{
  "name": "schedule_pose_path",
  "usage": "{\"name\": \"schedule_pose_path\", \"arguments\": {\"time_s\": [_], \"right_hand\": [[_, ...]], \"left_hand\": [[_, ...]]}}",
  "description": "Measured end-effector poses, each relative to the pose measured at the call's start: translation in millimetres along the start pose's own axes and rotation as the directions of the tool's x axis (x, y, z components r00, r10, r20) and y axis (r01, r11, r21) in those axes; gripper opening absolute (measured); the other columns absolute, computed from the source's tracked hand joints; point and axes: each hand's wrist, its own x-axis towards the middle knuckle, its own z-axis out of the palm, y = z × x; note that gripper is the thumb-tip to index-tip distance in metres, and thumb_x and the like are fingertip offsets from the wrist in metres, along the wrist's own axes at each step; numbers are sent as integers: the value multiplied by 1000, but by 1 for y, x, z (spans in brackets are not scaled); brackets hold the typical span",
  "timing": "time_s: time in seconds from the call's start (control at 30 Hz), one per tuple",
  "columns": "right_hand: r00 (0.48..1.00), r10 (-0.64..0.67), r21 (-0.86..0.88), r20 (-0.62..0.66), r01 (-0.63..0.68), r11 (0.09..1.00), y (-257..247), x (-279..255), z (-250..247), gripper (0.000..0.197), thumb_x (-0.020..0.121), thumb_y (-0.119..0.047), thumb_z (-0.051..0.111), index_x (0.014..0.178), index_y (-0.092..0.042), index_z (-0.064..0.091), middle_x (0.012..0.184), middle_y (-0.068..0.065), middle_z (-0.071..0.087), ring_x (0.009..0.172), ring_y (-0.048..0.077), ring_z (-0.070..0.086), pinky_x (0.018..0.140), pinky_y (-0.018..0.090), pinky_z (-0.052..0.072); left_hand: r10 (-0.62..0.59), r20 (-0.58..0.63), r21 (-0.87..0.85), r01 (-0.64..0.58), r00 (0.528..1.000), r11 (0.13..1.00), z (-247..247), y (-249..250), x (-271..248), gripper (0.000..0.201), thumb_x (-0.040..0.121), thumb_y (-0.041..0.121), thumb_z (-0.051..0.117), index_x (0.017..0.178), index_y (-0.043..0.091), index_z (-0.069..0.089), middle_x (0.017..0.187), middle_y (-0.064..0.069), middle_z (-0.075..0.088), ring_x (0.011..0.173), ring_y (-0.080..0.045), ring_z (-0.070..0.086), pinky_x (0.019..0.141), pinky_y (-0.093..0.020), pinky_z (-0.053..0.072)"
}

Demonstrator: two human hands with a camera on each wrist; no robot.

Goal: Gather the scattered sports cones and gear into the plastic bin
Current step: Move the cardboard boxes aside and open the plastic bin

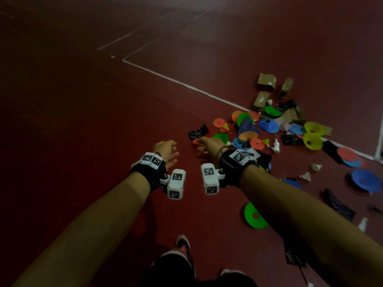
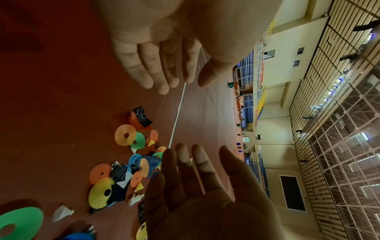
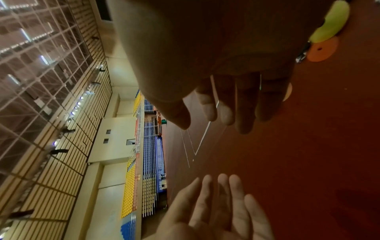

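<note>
Flat sports cones lie scattered on the red court floor at the right: a blue cone (image 1: 268,125), yellow cones (image 1: 313,139), an orange cone (image 1: 257,143) and a lone green cone (image 1: 255,216) closest to me. White shuttlecocks (image 1: 316,167) and black cloth pieces (image 1: 198,131) lie among them. Both arms reach forward. My left hand (image 1: 169,151) is open and empty, left of the pile. My right hand (image 1: 207,145) is open too, at the pile's near-left edge, holding nothing. The wrist views show straight fingers (image 2: 160,69) (image 3: 226,110). No plastic bin is in view.
Brown cardboard boxes (image 1: 266,80) stand behind the pile. A white court line (image 1: 186,84) runs diagonally past it. Another blue cone (image 1: 365,180) and a black bag (image 1: 337,204) lie at the right. My shoe (image 1: 182,245) is below. Bare floor spreads to the left.
</note>
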Motion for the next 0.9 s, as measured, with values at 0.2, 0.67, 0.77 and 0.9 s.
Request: {"name": "schedule_pose_path", "arguments": {"time_s": [0.2,0.67,0.77,0.9], "right_hand": [[999,15,-19,-36,-15,1000,-74,150,11,18,91,-19,59,75,-11,57,71,5,52,61,22,53,62,34,44],[954,27,147,-300,18,989,-308,447,-11,15,88,-28,62,82,-15,60,69,0,57,63,21,62,62,31,47],[942,62,243,-329,21,970,-339,521,-30,13,88,-26,62,79,-16,60,60,-1,55,54,19,57,70,37,48],[947,37,283,-319,58,957,-411,615,-48,21,89,-24,61,73,-11,59,60,3,59,54,21,60,80,44,47]], "left_hand": [[-19,-5,-9,19,1000,1000,19,66,153,3,90,18,58,88,17,59,95,-2,61,91,-19,63,74,-34,50],[-23,247,89,1,969,996,146,320,471,21,93,19,54,111,12,62,99,-2,64,87,-18,63,76,-33,50],[-29,288,134,-11,957,991,184,354,525,21,91,19,55,109,12,63,98,-2,64,88,-18,63,77,-32,51],[-4,250,166,-39,968,985,238,422,607,17,91,18,55,104,11,63,92,-3,62,81,-18,61,68,-31,49]]}}
